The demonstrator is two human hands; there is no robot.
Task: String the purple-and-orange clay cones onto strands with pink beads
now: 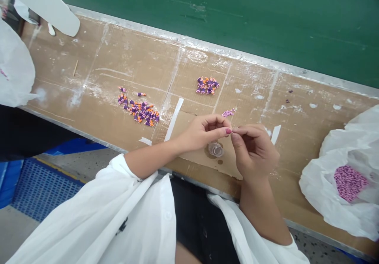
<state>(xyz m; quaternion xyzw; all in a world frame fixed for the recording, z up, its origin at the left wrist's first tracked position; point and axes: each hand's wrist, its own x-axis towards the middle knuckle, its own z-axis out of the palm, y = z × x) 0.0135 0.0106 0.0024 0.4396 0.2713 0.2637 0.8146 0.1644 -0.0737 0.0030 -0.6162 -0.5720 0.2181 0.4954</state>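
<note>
My left hand [211, 130] and my right hand [255, 147] meet fingertip to fingertip above a cardboard piece [189, 123]. Both are closed in a pinch, and whatever sits between the tips is too small to make out. Just below them stands a small clear glass jar [216, 149] with a wet stain around its base. Beyond the fingers lies a little heap of tiny pink and purple pieces [228, 113]. Farther back is a cluster of small purple, orange and pink figures [207, 85]; a larger group of similar figures [143, 112] spreads to the left.
At the right, a crumpled white bag [325, 177] holds many tiny pink pieces [351, 183]. Another white bag [14, 66] sits at the far left, near a thin wooden stick [75, 68]. White tape strips [174, 119] flank the cardboard. A green surface [222, 15] lies behind the table.
</note>
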